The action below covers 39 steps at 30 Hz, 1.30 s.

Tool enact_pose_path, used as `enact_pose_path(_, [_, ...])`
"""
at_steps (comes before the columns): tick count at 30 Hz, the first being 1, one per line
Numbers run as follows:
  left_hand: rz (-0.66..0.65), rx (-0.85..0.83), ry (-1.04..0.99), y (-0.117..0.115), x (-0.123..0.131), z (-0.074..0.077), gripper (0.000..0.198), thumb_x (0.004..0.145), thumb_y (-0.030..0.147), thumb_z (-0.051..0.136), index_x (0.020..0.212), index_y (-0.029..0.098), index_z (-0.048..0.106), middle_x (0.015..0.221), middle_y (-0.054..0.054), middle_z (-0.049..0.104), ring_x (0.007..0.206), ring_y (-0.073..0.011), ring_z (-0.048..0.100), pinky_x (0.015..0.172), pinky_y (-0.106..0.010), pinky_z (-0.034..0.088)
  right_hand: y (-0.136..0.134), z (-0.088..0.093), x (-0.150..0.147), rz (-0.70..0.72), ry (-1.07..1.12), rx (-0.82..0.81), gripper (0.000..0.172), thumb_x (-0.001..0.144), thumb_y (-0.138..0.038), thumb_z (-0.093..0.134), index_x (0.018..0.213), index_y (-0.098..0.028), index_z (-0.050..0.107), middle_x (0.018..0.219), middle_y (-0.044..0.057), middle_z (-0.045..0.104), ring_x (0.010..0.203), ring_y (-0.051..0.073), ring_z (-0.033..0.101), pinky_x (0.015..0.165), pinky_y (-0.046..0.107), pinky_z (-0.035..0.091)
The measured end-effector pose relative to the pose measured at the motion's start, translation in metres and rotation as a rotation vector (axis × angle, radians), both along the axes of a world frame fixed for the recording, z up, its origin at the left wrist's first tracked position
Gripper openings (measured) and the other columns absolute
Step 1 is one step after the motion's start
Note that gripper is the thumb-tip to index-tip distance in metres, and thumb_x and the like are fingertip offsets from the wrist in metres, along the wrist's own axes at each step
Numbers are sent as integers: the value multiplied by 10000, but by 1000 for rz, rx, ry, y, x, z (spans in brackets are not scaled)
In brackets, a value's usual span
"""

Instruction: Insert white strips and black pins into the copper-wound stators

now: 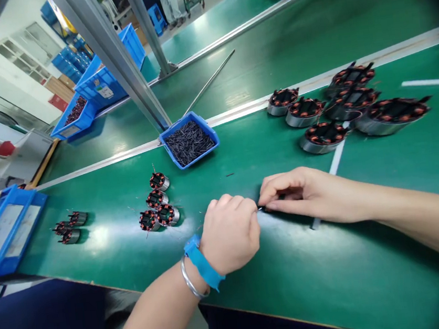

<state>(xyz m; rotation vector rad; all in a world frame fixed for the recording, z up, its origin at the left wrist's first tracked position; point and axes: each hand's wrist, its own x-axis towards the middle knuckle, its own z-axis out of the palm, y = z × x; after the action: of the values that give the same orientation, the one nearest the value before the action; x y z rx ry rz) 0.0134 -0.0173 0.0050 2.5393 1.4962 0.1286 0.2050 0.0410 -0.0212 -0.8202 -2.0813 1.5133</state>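
My left hand (231, 232), with a blue wrist strap and a metal bangle, is closed in a fist over the green belt (278, 263). My right hand (298, 192) is closed in a pinch right beside it. The fingertips of both meet on a small thin piece I cannot make out. A small blue tray (170, 141) of thin dark sleeves sits just beyond my hands. Several small wound stators (156, 206) with copper coils stand left of my left hand.
Several larger stators (340, 108) are grouped at the right on the belt. Two or three small stators (70, 228) lie far left near a blue bin (3, 231). Blue crates (106, 77) and a metal post (120, 59) stand behind. A person's legs show at the far top.
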Motion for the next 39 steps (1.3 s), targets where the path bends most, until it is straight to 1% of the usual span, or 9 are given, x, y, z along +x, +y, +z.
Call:
enact_pose_path(9, [6, 9, -57, -1, 0, -1, 216, 937, 225, 357, 834, 189, 543, 823, -28, 623, 790, -187, 518, 683, -340, 385, -3, 2, -6, -42, 28, -144, 239, 795, -402, 624, 774, -165, 651, 752, 49, 686, 693, 148, 620, 647, 275, 501])
enact_pose_path(16, [2, 21, -281, -2, -1, -8, 97, 864, 177, 427, 825, 180, 516, 793, -55, 615, 774, -189, 519, 704, -326, 445, -9, -1, -14, -107, 43, -322, 287, 691, -429, 700, 786, -168, 627, 756, 69, 721, 710, 178, 677, 704, 316, 551])
enact_pose_path(18, [-12, 20, -307, -2, -2, -8, 116, 867, 165, 418, 788, 191, 498, 766, -50, 604, 752, -186, 512, 693, -323, 447, -9, -1, -13, -135, 21, -321, 301, 672, -425, 700, 811, -169, 624, 768, 74, 725, 731, 189, 690, 712, 322, 561])
enact_pose_path(20, [-28, 19, -316, -2, -2, -7, 155, 879, 156, 399, 755, 201, 480, 739, -43, 590, 727, -181, 501, 688, -322, 445, -8, -2, -10, -139, -28, -261, 306, 663, -395, 698, 857, -167, 638, 781, 71, 726, 728, 187, 689, 687, 310, 560])
enact_pose_path(23, [-30, 30, -326, -1, -3, -7, 160, 890, 157, 399, 760, 200, 483, 732, -39, 586, 717, -178, 496, 685, -320, 440, -7, -1, -6, -67, -78, -120, 265, 726, -368, 642, 889, -162, 670, 796, 61, 716, 701, 166, 664, 647, 288, 535])
enact_pose_path(26, [-20, 42, -333, -1, -3, -8, 147, 895, 161, 413, 779, 193, 498, 742, -39, 594, 724, -178, 499, 681, -318, 435, -7, 0, -4, -14, -94, 8, 240, 815, -364, 546, 817, -165, 681, 759, 51, 692, 670, 150, 622, 610, 273, 492])
enact_pose_path(30, [-8, 59, -346, -2, -1, -8, 139, 892, 159, 426, 778, 188, 502, 747, -44, 597, 735, -180, 507, 681, -316, 436, -8, 1, -5, -16, -85, 155, 263, 865, -335, 489, 765, -172, 669, 735, 41, 677, 658, 139, 601, 623, 264, 470])
enact_pose_path(34, [17, 85, -367, -2, 0, -11, 101, 855, 144, 451, 779, 188, 500, 739, -48, 592, 735, -186, 514, 675, -322, 437, -14, -5, -10, -97, -79, 387, 247, 873, -253, 452, 723, -183, 634, 683, 24, 649, 606, 125, 575, 583, 247, 437])
enact_pose_path(39, [57, 104, -408, -3, 1, -16, 55, 806, 137, 478, 799, 189, 493, 761, -58, 596, 739, -195, 520, 670, -337, 443, -23, -13, -25, -314, -156, 636, 198, 827, -184, 457, 662, -185, 566, 585, 6, 605, 489, 113, 525, 493, 236, 392])
